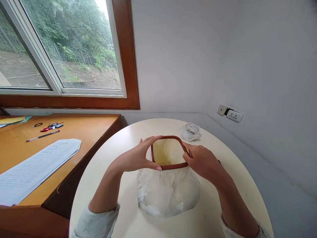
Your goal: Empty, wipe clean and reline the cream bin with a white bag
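Observation:
A brown rounded-square rim ring (173,167) sits at the mouth of what looks like a small waste bin, with a pale yellow inside (166,151). A translucent white plastic bag (169,191) puffs out below the ring toward me and hides the outer wall. My left hand (138,155) spans the ring's left side, thumb on the front edge and fingers along the back edge. On the right side, my right hand (200,160) has its fingers curled on the ring, the index finger stretched along its edge.
A crumpled translucent plastic bag (190,132) lies behind the bin on the round white table (109,185). Left of it stands a wooden desk (91,132) with papers (42,168), a pen (43,136) and keys (53,126). Wall sockets (234,115) are at right.

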Tool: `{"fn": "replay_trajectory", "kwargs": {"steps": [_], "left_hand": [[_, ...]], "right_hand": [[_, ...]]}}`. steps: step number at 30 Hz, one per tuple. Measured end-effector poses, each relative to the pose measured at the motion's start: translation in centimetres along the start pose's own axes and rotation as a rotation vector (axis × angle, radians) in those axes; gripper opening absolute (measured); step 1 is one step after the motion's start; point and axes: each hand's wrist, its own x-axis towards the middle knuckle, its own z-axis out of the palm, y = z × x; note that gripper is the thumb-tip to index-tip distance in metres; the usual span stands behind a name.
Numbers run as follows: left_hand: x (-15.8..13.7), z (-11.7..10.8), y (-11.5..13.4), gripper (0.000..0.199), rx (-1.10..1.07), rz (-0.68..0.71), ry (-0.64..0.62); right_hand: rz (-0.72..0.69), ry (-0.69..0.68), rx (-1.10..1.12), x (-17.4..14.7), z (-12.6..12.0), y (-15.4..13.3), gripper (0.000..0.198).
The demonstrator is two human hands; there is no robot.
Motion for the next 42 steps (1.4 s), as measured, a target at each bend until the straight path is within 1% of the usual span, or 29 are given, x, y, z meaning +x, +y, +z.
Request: {"fn": "replay_trajectory", "kwargs": {"steps": [7, 14, 23, 32, 39, 42], "left_hand": [[0.0, 0.1, -0.4, 0.082, 0.019, -0.014, 0.006], [-0.1, 0.0, -0.5, 0.081, 0.049, -0.044, -0.017], [-0.1, 0.1, -0.8, 0.081, 0.007, -0.026, 0.022], [0.1, 0.2, -1.2, 0.083, 0.027, -0.041, 0.01], [0.0, 0.3, -1.6, 0.09, 0.094, -0.114, 0.01], [0.0, 0.3, -1.6, 0.091, 0.108, -0.125, 0.006]], "right_hand": [[-0.025, -0.03, 0.027, -0.3, -0.4, 0.3, 0.027], [-0.057, -0.096, 0.141, -0.2, -0.8, 0.9, 0.027], [-0.067, -0.039, 0.166, 0.0, -0.5, 0.7, 0.028], [-0.035, 0.006, 0.128, 0.8, 1.0, 1.0, 0.035], [-0.032, 0.017, 0.13, 0.9, 1.3, 1.1, 0.038], [-0.028, 0.022, 0.119, 1.0, 1.3, 1.1, 0.037]]}}
